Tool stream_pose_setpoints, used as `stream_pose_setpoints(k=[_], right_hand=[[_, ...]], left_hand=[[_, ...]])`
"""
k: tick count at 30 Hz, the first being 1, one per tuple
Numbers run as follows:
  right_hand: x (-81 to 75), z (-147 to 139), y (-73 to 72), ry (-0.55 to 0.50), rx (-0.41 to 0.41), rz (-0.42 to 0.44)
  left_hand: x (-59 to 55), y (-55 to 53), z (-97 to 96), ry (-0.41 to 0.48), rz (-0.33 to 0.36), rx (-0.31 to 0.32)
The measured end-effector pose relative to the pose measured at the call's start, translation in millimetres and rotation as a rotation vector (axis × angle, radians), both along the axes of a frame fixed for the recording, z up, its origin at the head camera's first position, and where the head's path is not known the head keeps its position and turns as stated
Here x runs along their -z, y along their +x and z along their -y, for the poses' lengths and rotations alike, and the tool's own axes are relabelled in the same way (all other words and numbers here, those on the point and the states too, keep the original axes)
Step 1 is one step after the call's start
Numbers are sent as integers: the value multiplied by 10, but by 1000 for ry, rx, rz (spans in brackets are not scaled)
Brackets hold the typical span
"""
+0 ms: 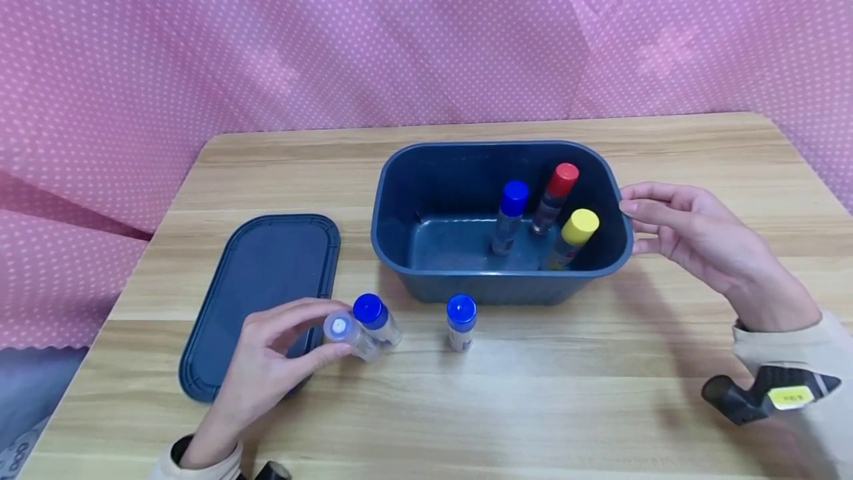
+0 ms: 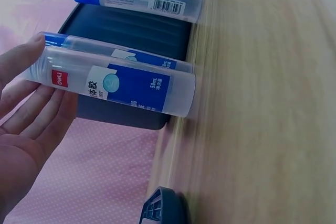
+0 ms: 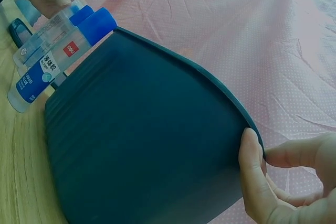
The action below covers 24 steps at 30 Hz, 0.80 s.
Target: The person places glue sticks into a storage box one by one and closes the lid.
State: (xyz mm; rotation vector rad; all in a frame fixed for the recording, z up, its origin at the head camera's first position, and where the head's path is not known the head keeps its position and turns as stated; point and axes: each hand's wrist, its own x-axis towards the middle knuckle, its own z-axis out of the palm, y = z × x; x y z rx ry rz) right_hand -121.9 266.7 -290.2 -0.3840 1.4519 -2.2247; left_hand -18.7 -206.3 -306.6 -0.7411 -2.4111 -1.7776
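Note:
My left hand [image 1: 266, 354] grips a clear liquid glue bottle [image 2: 139, 85] with a translucent cap, near its top. Right beside it on the table stands a blue-capped glue bottle [image 1: 370, 311]. A second blue-capped bottle [image 1: 461, 321] is upright in front of the dark blue bin [image 1: 466, 289]. At the bin's right end, my right hand [image 1: 700, 239] pinches the rim between thumb and fingers. Inside the bin are a blue-capped bottle [image 1: 509, 217], a red-capped bottle [image 1: 556, 195] and a yellow-capped bottle [image 1: 574, 237]; the last two lean.
A flat dark blue lid [image 1: 266, 272] lies at the left of the wooden table [image 1: 566, 406], partly behind my left hand. Pink dotted cloth [image 1: 426, 35] hangs behind the table and along its sides.

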Motion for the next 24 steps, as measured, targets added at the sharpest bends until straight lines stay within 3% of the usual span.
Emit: stream_pose_setpoints(k=[12,24], right_hand=[[-3,32,28,-17,43,5],[-25,19,11,-2,18,17]], left_hand=[[-123,-100,38,121,-109,59],[-440,-255,71,157,-232,68]])
